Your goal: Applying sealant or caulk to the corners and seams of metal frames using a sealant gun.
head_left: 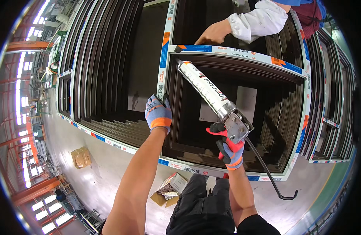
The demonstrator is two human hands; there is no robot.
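Observation:
My right hand (231,150), in a grey-orange glove with red and black fingers, is closed around the handle of a caulking gun (236,125). A white sealant tube (204,87) lies in the gun, pointing up and left. Its nozzle (177,60) reaches the inner corner where two bars of a window frame (162,74) meet. The frame is dark, with light printed protective film on its faces. My left hand (158,113), gloved in grey and orange, grips the frame's middle upright bar. The gun's black hooked rod (266,168) sticks out toward me.
Several frames lie stacked beneath this one; another stack (329,102) stands at right. Across the frame, a co-worker's bare hand (215,33) with a white sleeve rests by the crossbar. Cardboard boxes (81,157) and an open carton of tubes (170,190) sit on the floor.

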